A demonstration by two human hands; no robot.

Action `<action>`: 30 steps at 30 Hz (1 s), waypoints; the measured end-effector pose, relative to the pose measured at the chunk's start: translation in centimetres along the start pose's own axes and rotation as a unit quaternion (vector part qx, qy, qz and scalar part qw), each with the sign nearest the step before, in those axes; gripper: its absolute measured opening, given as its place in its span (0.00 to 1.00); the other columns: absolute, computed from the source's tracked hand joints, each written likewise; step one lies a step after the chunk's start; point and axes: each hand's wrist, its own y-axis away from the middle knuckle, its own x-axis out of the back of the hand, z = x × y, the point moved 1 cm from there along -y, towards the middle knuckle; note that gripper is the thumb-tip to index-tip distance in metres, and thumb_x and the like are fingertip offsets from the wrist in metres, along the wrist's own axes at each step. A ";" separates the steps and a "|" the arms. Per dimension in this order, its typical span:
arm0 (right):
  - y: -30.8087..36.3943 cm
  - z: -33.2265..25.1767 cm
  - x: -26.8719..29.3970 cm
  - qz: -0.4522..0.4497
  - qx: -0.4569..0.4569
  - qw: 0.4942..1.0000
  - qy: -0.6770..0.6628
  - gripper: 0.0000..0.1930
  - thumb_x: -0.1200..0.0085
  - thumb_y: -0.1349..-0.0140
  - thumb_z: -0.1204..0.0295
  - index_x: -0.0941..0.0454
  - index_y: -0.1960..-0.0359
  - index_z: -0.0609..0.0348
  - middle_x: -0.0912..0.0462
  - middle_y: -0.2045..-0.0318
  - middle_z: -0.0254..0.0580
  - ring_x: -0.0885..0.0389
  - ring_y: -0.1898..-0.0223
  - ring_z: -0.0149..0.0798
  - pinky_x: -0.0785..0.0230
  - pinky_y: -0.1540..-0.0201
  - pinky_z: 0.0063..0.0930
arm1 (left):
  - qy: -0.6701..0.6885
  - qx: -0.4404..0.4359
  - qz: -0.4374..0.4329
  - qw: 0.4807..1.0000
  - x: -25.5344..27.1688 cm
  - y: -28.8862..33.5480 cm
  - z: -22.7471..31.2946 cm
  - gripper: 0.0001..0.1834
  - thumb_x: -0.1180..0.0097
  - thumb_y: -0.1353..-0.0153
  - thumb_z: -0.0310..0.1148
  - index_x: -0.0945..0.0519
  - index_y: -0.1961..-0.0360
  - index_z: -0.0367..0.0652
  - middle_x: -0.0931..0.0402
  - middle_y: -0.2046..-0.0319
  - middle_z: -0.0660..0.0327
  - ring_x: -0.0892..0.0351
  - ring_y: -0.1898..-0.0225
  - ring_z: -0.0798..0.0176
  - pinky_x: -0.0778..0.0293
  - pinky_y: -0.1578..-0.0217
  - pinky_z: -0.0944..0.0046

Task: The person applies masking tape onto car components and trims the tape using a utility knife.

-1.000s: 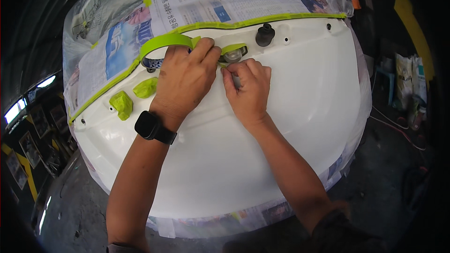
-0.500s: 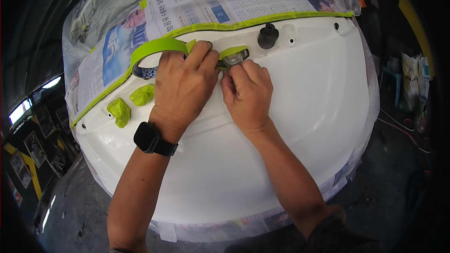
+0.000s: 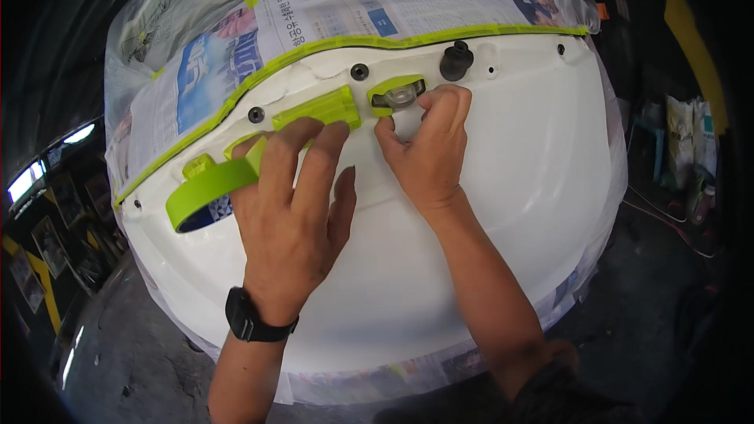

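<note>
My left hand [image 3: 290,196] grips a roll of green masking tape [image 3: 206,187] between thumb and index finger, its other fingers spread over the white panel [image 3: 377,283]. A small clear lamp [image 3: 402,96] sits in the panel, with green tape along its upper and left edges. At its lower side is my right hand [image 3: 430,149]: the thumb touches the lower left of the tape, the index finger is by the right end, and a gap shows between them. A green-taped rectangular part [image 3: 336,107] lies left of the lamp, partly behind my left fingers.
Newspaper [image 3: 338,8] and plastic sheeting, edged with green tape, cover the far part. A black rubber piece [image 3: 455,61] stands right of the lamp. Black round plugs [image 3: 359,72] dot the panel's upper edge. A taped lump [image 3: 199,165] shows behind the roll. Bags [image 3: 691,137] stand far right.
My left hand has moved down and left with the tape roll, away from the lamp, uncovering the taped rectangular part. My right thumb and index finger have spread apart at the lamp.
</note>
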 end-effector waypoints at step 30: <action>-1.8 1.5 1.1 -0.078 0.306 0.947 0.058 0.11 0.32 0.51 0.79 0.22 0.69 0.54 0.22 0.49 0.39 0.28 0.46 0.47 0.39 0.44 0.41 | 0.208 0.470 -0.115 0.850 6.5 27.1 10.7 0.16 0.33 0.52 0.18 0.16 0.60 0.42 0.22 0.59 0.53 0.20 0.55 0.51 0.25 0.55 0.56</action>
